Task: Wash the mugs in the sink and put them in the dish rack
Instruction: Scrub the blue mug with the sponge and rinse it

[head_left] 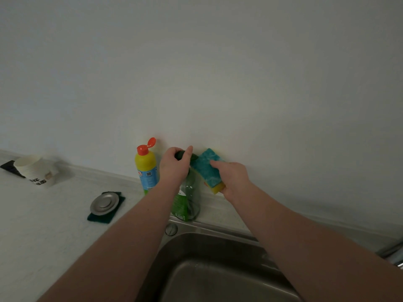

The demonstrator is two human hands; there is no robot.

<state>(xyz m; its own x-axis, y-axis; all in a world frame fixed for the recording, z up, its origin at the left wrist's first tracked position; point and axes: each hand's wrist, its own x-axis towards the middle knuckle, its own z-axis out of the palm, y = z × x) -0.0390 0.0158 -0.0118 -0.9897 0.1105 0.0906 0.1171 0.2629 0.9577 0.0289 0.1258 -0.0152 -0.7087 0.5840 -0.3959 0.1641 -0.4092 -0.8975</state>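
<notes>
My left hand (175,165) grips the dark green pump top of a clear dish soap bottle (187,199) with a green label, standing behind the sink. My right hand (233,178) holds a sponge (208,168), teal scouring side up and yellow underneath, right beside the pump nozzle. The steel sink (213,264) lies below my arms; its visible part shows no mugs. No dish rack is in view.
A yellow bottle (147,168) with an open orange flip cap stands left of the soap. A metal sink stopper (104,203) lies on a dark green pad (113,215). A stack of paper cups (32,168) lies at the far left. The faucet (392,250) shows at the right edge.
</notes>
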